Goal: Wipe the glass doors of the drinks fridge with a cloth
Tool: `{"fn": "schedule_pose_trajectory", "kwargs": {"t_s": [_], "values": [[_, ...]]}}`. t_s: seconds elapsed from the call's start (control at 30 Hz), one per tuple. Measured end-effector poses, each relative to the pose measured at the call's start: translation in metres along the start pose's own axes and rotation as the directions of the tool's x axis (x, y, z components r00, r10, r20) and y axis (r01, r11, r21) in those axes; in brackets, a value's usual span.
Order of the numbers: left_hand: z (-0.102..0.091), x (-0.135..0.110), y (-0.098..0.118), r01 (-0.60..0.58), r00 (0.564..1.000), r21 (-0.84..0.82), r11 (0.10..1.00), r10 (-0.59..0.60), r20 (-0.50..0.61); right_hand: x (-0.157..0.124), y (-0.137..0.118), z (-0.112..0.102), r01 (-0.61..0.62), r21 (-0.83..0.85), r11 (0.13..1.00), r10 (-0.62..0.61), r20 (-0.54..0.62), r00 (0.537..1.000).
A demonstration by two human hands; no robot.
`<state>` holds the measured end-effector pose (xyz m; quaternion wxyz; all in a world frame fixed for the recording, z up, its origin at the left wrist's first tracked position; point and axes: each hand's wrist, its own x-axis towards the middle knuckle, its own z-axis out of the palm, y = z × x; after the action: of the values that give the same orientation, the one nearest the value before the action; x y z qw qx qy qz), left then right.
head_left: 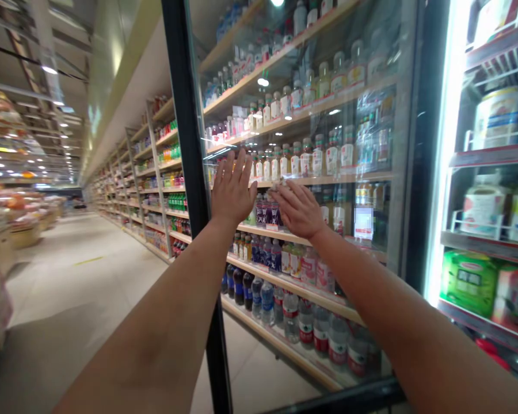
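My hands are apart: the left hand [233,188] open, palm toward the black-framed glass door [197,195] at twelve o'clock, the right hand [300,211] curved over a pale crumpled cloth [280,186] toward one, though I can't tell its grip. Lit cooler shelves [492,158] stand at three; bottle-lined shelves [285,281] show through the glass.

Black door frame [183,103]; whitish cloth [278,187]; bright green pack [468,282]; yellow stripe [88,260] on pale floor [107,238].

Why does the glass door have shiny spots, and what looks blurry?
Head view: white spots on the glass door are probably reflected lights; head view: the goods at far left look blurry; head view: a white strip glares at right.
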<state>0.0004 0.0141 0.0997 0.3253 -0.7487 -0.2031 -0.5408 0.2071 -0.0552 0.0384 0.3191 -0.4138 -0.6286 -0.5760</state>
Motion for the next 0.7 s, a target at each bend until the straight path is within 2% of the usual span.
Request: {"fn": "schedule_pose_trajectory", "kwargs": {"t_s": [0.03, 0.07, 0.1, 0.13, 0.17, 0.2, 0.23, 0.3, 0.33, 0.37, 0.4, 0.43, 0.47, 0.5, 0.57, 0.6, 0.63, 0.67, 0.7], "values": [[0.000, 0.000, 0.000, 0.001, 1.000, 0.000, 1.000, -0.001, 0.004, -0.001, -0.001, 0.000, -0.036, -0.002, 0.999, 0.036, -0.012, 0.999], [-0.001, 0.000, 0.000, 0.003, 1.000, 0.001, 1.000, -0.003, 0.008, -0.001, -0.001, 0.002, -0.132, -0.011, 0.991, 0.131, -0.059, 0.990], [-0.001, 0.000, 0.000, 0.002, 1.000, 0.001, 1.000, -0.002, 0.011, -0.001, -0.001, 0.003, -0.255, -0.019, 0.967, 0.250, -0.129, 0.959], [-0.001, 0.000, 0.001, 0.000, 1.000, 0.000, 1.000, 0.000, 0.011, -0.001, 0.000, 0.004, -0.372, -0.019, 0.928, 0.360, -0.202, 0.911], [-0.001, 0.000, 0.001, -0.002, 1.000, 0.000, 1.000, 0.002, 0.010, -0.001, 0.000, 0.005, -0.455, -0.014, 0.890, 0.437, -0.258, 0.862], [-0.001, 0.000, 0.000, -0.002, 1.000, 0.001, 1.000, 0.002, 0.007, -0.001, -0.001, 0.005, -0.485, -0.014, 0.875, 0.462, -0.281, 0.841], [-0.001, 0.000, 0.000, -0.002, 1.000, -0.001, 1.000, 0.002, 0.003, -0.002, -0.001, 0.005, -0.451, -0.019, 0.892, 0.431, -0.262, 0.864], [-0.001, 0.000, 0.000, 0.001, 1.000, -0.008, 1.000, -0.001, -0.002, -0.005, -0.003, 0.002, -0.214, -0.020, 0.977, 0.210, -0.115, 0.971], [-0.001, -0.001, 0.000, 0.001, 1.000, -0.014, 1.000, -0.001, -0.003, -0.007, -0.005, 0.001, -0.076, -0.002, 0.997, 0.076, -0.032, 0.997], [-0.001, -0.001, 0.000, -0.001, 1.000, -0.021, 1.000, 0.001, -0.004, -0.009, -0.006, 0.000, 0.019, 0.016, 1.000, -0.019, 0.025, 0.999], [-0.001, -0.001, 0.000, -0.003, 1.000, -0.027, 1.000, 0.003, -0.005, -0.010, -0.007, 0.000, 0.049, 0.022, 0.999, -0.050, 0.047, 0.998], [-0.001, -0.001, 0.000, -0.005, 1.000, -0.031, 0.999, 0.005, -0.005, -0.010, -0.008, 0.000, 0.010, 0.012, 1.000, -0.010, 0.030, 0.999], [-0.001, -0.001, 0.001, -0.004, 1.000, -0.032, 0.999, 0.003, -0.005, -0.010, -0.008, 0.002, -0.085, -0.005, 0.996, 0.085, -0.023, 0.996], [-0.002, -0.001, 0.001, -0.001, 1.000, -0.031, 1.000, 0.001, -0.004, -0.010, -0.007, 0.004, -0.209, -0.018, 0.978, 0.206, -0.102, 0.973], [-0.003, -0.001, 0.001, 0.003, 1.000, -0.025, 1.000, -0.003, 0.001, -0.009, -0.006, 0.008, -0.428, -0.003, 0.904, 0.412, -0.264, 0.872], [-0.003, -0.001, 0.001, 0.005, 1.000, -0.023, 1.000, -0.004, 0.005, -0.009, -0.005, 0.009, -0.489, 0.011, 0.872, 0.467, -0.316, 0.826], [-0.003, -0.001, 0.001, 0.005, 1.000, -0.021, 1.000, -0.005, 0.007, -0.010, -0.005, 0.009, -0.507, 0.016, 0.862, 0.483, -0.334, 0.810], [-0.003, -0.001, 0.002, 0.005, 1.000, -0.021, 1.000, -0.005, 0.009, -0.011, -0.006, 0.009, -0.474, 0.007, 0.880, 0.453, -0.311, 0.836], [-0.003, -0.001, 0.002, 0.005, 1.000, -0.020, 1.000, -0.005, 0.009, -0.012, -0.007, 0.007, -0.388, -0.009, 0.922, 0.374, -0.251, 0.893]]}}
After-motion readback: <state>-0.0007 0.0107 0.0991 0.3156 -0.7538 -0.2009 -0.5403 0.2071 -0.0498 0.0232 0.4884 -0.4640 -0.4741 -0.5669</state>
